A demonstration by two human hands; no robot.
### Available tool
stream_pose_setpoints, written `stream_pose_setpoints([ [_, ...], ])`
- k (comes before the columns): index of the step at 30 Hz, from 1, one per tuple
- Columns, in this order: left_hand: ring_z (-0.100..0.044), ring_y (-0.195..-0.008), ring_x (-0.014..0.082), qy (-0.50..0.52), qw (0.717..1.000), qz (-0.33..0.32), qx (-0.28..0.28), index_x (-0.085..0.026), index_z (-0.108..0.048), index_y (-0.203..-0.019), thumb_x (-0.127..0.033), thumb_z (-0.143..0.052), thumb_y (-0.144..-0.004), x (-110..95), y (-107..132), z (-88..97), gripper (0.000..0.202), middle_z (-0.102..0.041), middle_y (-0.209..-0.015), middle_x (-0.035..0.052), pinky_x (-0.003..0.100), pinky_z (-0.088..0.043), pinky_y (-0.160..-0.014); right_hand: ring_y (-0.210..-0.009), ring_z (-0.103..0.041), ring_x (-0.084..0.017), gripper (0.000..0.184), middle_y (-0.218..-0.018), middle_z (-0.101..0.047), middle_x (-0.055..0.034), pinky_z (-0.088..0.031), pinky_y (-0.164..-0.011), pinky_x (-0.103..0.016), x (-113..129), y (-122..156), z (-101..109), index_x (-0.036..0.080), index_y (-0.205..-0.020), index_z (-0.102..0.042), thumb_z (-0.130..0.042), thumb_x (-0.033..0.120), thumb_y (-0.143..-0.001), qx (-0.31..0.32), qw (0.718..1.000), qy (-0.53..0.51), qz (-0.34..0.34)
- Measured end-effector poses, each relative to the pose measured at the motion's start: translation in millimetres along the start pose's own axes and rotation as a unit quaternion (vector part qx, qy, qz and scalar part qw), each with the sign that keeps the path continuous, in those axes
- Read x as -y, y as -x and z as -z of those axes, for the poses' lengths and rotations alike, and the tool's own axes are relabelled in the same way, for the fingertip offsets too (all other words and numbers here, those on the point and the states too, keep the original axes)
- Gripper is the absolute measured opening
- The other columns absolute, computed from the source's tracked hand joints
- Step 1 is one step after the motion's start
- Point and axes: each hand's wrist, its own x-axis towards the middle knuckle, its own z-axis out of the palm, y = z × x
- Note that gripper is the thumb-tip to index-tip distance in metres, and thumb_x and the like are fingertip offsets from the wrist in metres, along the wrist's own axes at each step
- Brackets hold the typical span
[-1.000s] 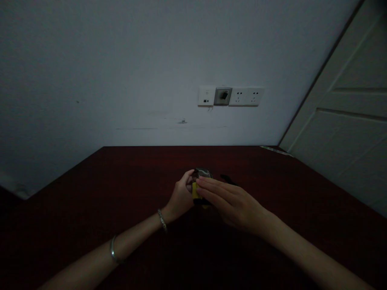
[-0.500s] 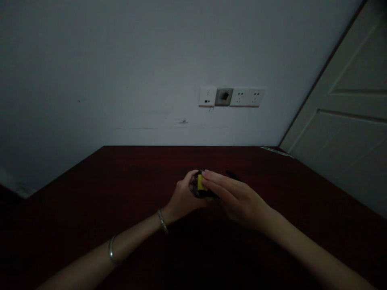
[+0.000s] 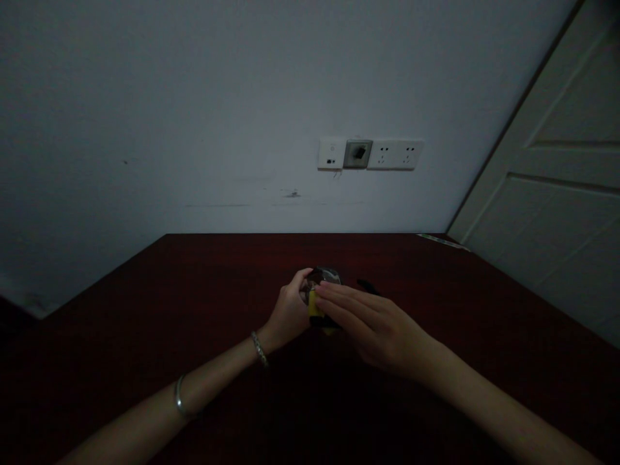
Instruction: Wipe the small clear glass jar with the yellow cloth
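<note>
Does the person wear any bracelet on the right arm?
No, the right forearm is bare; the two metal bangles are both on the left forearm.

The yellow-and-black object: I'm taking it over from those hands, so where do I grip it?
Probably by the silvery far end of the object, coming from the far side. The left hand curls round its left and the right hand lies over its yellow front, so that rounded end stays free.

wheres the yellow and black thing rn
In the head view, the yellow-and-black object is mid-table on the dark red table, between the left hand and the right hand.
</note>
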Motion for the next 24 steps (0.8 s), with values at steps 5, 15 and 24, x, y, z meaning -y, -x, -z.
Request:
stream_pose_setpoints([
  [5, -0.066, -0.087, 0.0216, 0.143, 0.985, 0.096, 0.022, -0.013, -0.051, -0.110, -0.019, -0.081, -0.050, -7, 1, -4.7, 0.067, -0.068, -0.099, 0.0106, 0.034, -0.055, -0.073, -0.128, -0.044, -0.020, 0.055, -0.133, -0.052, -0.0149, -0.045, -0.102, -0.042, -17, 10, -2, 0.015, -0.137, -0.035, -0.036, -0.001, -0.084, -0.035, 0.995, -0.028, -0.090],
  [15, -0.066, -0.066, 0.0157, 0.224, 0.960, 0.165, 0.012, -0.011, -0.057, -0.097, -0.018, -0.081, -0.054, -6, -2, -9.0, 0.049, -0.069, -0.082, 0.0048, 0.027, -0.057, -0.055, -0.128, -0.044, -0.020, 0.061, -0.134, -0.051, -0.0135, -0.044, -0.103, -0.039, -11, 9, -7, 0.018, -0.141, -0.030, -0.038, -0.001, -0.083, -0.036, 0.992, -0.071, -0.096],
  [24, -0.065, -0.069, 0.0154, 0.273, 0.944, 0.185, 0.022, -0.012, -0.053, -0.106, -0.021, -0.083, -0.052, -7, 2, -7.6, 0.062, -0.067, -0.087, 0.0052, 0.029, -0.057, -0.059, -0.111, -0.060, -0.019, 0.045, -0.123, -0.061, -0.0075, -0.052, -0.094, -0.036, -11, 6, 1, 0.022, -0.130, -0.047, -0.045, 0.010, -0.087, -0.096, 0.961, -0.168, -0.196],
])
